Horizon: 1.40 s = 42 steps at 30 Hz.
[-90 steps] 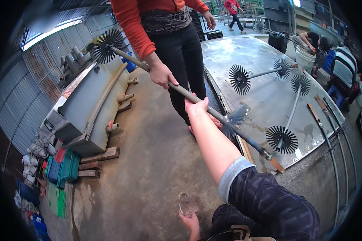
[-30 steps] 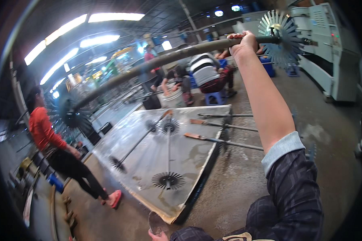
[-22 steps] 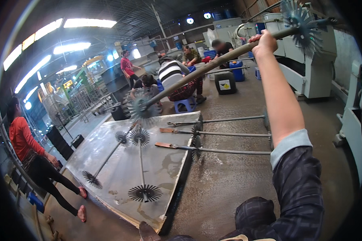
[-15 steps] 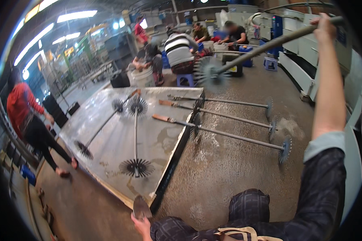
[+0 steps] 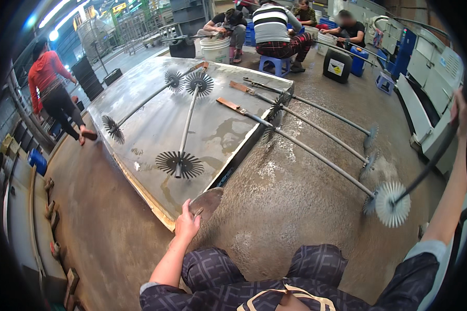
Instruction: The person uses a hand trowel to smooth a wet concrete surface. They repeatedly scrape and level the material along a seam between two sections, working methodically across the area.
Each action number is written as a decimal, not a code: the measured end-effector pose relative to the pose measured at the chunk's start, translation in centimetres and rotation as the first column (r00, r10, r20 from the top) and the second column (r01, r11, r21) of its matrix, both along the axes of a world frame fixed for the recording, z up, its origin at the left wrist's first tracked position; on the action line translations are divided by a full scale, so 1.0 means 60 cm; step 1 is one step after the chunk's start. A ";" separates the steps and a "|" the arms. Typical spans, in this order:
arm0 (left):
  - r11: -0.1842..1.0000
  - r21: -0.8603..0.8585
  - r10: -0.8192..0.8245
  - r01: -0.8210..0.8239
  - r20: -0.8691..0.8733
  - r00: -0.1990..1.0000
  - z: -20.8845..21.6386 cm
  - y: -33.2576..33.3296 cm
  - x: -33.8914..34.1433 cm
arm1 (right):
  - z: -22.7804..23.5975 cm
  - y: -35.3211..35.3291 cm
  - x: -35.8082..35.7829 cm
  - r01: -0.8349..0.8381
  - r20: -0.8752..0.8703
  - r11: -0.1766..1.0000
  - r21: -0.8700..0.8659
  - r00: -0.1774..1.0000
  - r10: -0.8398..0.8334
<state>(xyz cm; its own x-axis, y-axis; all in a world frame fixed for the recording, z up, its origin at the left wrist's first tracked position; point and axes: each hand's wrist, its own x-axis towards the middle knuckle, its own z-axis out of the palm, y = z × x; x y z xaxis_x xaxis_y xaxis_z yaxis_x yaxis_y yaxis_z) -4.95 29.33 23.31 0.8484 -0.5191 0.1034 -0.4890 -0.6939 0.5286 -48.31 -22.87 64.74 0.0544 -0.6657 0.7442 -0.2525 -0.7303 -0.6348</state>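
Note:
On the right, my right hand [image 5: 461, 111] is closed around the upper part of a long metal rod [image 5: 435, 161]. At its lower end a slotted, finned disc [image 5: 393, 205] hangs just above the wet floor, close to the ends of the rods lying there. My left hand [image 5: 187, 223] grips a flat, dark, rounded blade like a trowel [image 5: 209, 203], by the near corner of a low metal-topped platform [image 5: 145, 111]. Several similar rods with finned discs lie about: some on the platform, others such as the nearest rod [image 5: 321, 161] reaching from its right edge over the floor.
Seated people work at the back beside a white bucket [image 5: 216, 50], a black canister [image 5: 337, 66] and a blue stool [image 5: 275, 66]. A person in red [image 5: 47, 72] walks at the left. Pale machine cabinets [image 5: 429, 98] line the right side.
My right hand has come down from overhead, lowering the finned rod from the upper middle to the right near the floor. My left hand has moved forward with the trowel-like blade.

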 end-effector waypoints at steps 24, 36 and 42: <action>0.998 0.048 -0.043 0.035 0.186 0.982 0.100 -0.336 0.028 | -0.627 0.009 -0.146 0.104 -0.443 0.515 0.851 0.670 0.596; 0.925 -0.348 -0.012 -0.153 -0.430 0.903 -0.078 -0.446 0.072 | -0.683 0.061 -0.136 0.505 -0.272 0.047 0.862 0.383 0.883; 0.942 -0.274 0.010 -0.196 -0.558 0.830 -0.197 -0.446 0.097 | -0.688 0.084 -0.141 0.663 -0.335 0.091 0.743 0.250 0.908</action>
<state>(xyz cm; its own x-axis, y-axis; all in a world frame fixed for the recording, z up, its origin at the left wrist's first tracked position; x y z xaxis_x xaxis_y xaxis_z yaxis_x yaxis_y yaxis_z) 0.90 2.59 11.50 0.8597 -0.4453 -0.2502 0.0062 -0.4807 0.8768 -56.79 -17.81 23.45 0.0968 -0.3150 -0.9441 -0.9953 -0.0366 -0.0898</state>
